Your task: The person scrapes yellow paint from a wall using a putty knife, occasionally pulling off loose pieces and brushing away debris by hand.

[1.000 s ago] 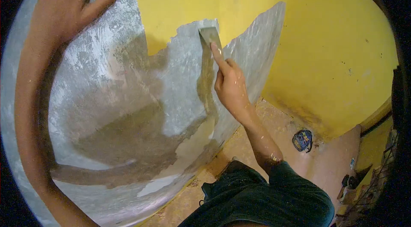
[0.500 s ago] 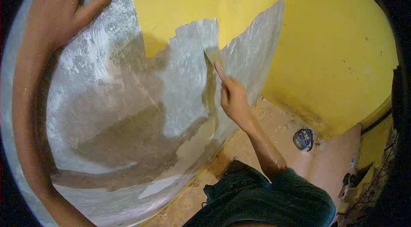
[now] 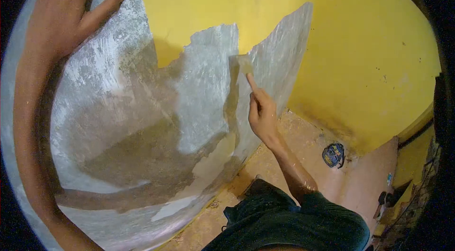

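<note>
Head view: the right hand [image 3: 263, 116] grips a putty knife [image 3: 244, 65] against the grey-and-yellow wall [image 3: 204, 94], long axis running far and slightly left, blade foremost; the left hand [image 3: 61, 19] is spread at left.

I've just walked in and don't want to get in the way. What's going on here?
A person is working on a wall with a flat scraper in the right hand. Its blade is at the lower edge of the yellow area, where the grey area begins. The left hand rests spread on the grey, farther left. A dark blue item sits on the floor.
</note>
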Available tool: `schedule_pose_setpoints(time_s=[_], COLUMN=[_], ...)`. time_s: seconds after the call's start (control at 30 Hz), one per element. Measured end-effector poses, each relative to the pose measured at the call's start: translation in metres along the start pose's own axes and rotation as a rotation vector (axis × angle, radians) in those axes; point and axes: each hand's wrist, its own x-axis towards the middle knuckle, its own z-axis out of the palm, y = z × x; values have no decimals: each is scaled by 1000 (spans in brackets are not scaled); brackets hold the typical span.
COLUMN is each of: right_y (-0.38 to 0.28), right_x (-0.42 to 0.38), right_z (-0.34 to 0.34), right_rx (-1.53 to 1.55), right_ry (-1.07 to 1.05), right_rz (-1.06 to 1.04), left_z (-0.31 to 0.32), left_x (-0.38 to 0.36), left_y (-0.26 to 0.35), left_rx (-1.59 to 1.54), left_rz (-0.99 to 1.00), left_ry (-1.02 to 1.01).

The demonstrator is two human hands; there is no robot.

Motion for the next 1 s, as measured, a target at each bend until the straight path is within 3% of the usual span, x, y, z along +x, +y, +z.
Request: schedule_pose_setpoints(time_s=[0.13, 0.2, 0.23, 0.3, 0.33, 0.37, 0.4, 0.43, 0.5, 0.53, 0.6, 0.67, 0.73, 0.8, 0.87, 0.93, 1.0], right_y=[-34, -58, -68, -85, -86, -84, -83, -79, -80, -86, -91, -88, -71, -83, -71, -46, -33], right_x=[26, 28, 24, 6, -7, -20, -32, -46, -65, -71, -82, -90, -108, -104, -112, -137, -151], right_z=[-11, -20, -31, -52, -60, -67, -72, -72, -75, -79, -85, -90, -85, -80, -76, -70, -70], right_rx=[247, 816, 819, 1369, 1372, 1686, 1998, 2135, 2265, 2131, 1991, 1572, 1404, 954, 845, 588, 555], right_ry=[57, 144, 132, 63, 58, 34, -1, -97, -218, -290, -355, -391, -512, -381, -358, -464, -464], right_rz=[168, 295, 299, 576, 575, 720, 863, 866, 855, 856, 861, 975, 864, 821, 927, 963, 905], left_z=[1, -4, -5, 21, 34, 36, 13, -21, -55, -76, -95, -99, -105, -106, -109, -106, -117], left_x=[1, 1, 1, -11, -17, -24, -41, -59, -84, -90, -101, -106, -121, -132, -146, -173, -160], left_y=[-2, 1, 3, 13, 18, 59, 106, 150, 212, 241, 266, 277, 297, 315, 333, 376, 359], left_rx=[-33, -99, -143, -459, -614, -725, -1235, -1408, -1951, -2440, -2545, -2533, -2520, -2478, -2440, -2005, -2090], left_rz=[-10, -28, -40, -66, -65, -124, -221, -404, -523, -800, -881, -898, -922, -1092, -1136, -1151, -1166], left_ry=[-28, -19, 1, 133, 202, 410, 352, 103, -89, -334, -526, -461, -431, -457, -428, -387, -414])
